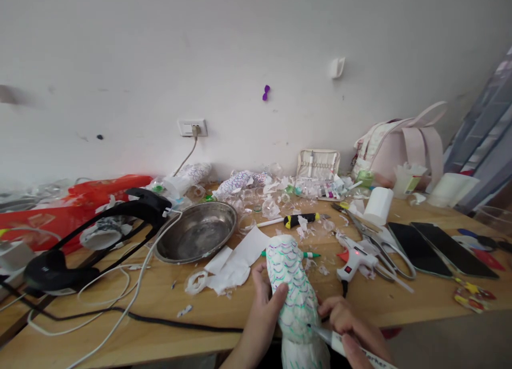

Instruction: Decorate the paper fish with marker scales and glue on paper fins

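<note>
My left hand (pixel 264 299) is wrapped round the side of a white paper-covered figure (pixel 294 289) shaped like a fish body, its thumb lying across the front. Scale-like curves in green and purple cover the figure's upper part; lower down the marks are fewer. In my right hand (pixel 352 326) is a marker (pixel 340 343) with a white barrel and grey neck, its dark tip at the figure's lower surface. Behind the figure lies a green marker (pixel 310 255), partly hidden. White paper pieces (pixel 236 267) and a roll of tape (pixel 196 282) rest to the left.
A metal bowl (pixel 196 235) and black headset (pixel 100 241) with cables stand left. Right are a glue gun (pixel 356 259), scissors (pixel 390 249), two phones (pixel 420 249) and a paper roll (pixel 378 205). A utility knife (pixel 302 219), plastic scraps and a pink backpack (pixel 396 145) sit farther back.
</note>
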Demonstrator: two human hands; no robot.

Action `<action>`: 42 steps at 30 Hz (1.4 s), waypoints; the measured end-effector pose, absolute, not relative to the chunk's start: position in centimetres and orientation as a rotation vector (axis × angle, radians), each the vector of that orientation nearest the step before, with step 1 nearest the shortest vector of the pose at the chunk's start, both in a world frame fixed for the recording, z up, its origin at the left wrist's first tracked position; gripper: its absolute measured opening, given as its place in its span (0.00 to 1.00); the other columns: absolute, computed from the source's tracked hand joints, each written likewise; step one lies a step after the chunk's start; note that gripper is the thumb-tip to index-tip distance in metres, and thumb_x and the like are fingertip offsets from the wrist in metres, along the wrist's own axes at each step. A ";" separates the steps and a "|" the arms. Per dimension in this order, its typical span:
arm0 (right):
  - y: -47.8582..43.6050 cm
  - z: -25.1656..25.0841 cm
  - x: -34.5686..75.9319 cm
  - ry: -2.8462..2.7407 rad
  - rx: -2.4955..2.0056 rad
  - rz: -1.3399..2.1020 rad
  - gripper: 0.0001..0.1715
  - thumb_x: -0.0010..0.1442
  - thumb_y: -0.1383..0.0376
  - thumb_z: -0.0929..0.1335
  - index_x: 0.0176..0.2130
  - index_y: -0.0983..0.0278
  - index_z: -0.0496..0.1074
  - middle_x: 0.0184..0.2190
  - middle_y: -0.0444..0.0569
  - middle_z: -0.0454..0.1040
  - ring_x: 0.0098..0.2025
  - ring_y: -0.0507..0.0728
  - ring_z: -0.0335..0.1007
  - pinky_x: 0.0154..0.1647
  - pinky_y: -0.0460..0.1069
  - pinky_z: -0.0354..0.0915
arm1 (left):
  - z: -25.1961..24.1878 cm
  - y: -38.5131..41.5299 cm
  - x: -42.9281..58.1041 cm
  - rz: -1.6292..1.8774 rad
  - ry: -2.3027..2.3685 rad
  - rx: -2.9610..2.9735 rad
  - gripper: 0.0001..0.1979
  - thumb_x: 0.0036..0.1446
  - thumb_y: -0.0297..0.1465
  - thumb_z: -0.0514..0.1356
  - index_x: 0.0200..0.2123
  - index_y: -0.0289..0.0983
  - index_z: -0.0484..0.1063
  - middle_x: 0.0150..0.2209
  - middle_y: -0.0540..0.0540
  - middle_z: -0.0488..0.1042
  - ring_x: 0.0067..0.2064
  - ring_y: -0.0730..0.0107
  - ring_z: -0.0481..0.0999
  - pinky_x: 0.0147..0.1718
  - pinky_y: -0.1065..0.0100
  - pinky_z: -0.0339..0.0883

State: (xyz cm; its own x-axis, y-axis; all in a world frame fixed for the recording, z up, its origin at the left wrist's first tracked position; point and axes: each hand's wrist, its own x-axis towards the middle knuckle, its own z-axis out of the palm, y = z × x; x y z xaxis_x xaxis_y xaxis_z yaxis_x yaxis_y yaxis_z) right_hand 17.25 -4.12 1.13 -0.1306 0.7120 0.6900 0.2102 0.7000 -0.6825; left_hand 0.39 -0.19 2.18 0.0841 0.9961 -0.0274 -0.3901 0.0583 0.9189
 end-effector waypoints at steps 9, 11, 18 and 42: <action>-4.2 1.4 16.4 -1.873 -0.794 0.311 0.07 0.57 0.68 0.62 0.29 0.60 0.58 0.21 0.42 0.61 0.30 0.56 0.63 0.32 0.50 0.64 | 2.5 -0.1 0.4 1.326 0.919 0.900 0.31 0.39 0.50 0.67 0.40 0.41 0.57 0.41 0.42 0.74 0.46 0.50 0.74 0.48 0.53 0.65; -4.1 1.4 16.4 -1.912 -0.812 0.281 0.07 0.56 0.70 0.62 0.29 0.59 0.57 0.21 0.42 0.61 0.30 0.56 0.63 0.32 0.50 0.64 | 2.5 -0.1 0.4 1.314 0.915 0.908 0.31 0.40 0.50 0.67 0.40 0.42 0.57 0.41 0.43 0.74 0.45 0.51 0.75 0.47 0.53 0.66; -4.3 1.4 16.6 -1.825 -0.795 0.342 0.10 0.62 0.66 0.59 0.29 0.60 0.55 0.22 0.42 0.58 0.32 0.56 0.65 0.33 0.50 0.64 | 2.4 -0.1 0.6 1.296 0.898 0.894 0.32 0.40 0.51 0.66 0.41 0.41 0.56 0.42 0.40 0.74 0.46 0.49 0.75 0.47 0.51 0.66; -3.9 1.2 16.9 -1.627 -0.777 0.528 0.19 0.68 0.55 0.56 0.27 0.61 0.56 0.22 0.43 0.60 0.27 0.54 0.62 0.26 0.47 0.62 | -0.2 0.8 0.2 1.276 0.881 1.035 0.29 0.51 0.45 0.59 0.53 0.36 0.64 0.58 0.36 0.68 0.62 0.49 0.62 0.60 0.52 0.54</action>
State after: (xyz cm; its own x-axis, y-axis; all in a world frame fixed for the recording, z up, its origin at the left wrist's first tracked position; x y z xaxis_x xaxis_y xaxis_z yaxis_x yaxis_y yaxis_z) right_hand 16.89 -3.85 1.25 -0.0806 0.7344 0.6740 0.1987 0.6744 -0.7111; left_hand 0.20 0.78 -0.24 0.1083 0.9934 0.0378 -0.3170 -0.0015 0.9484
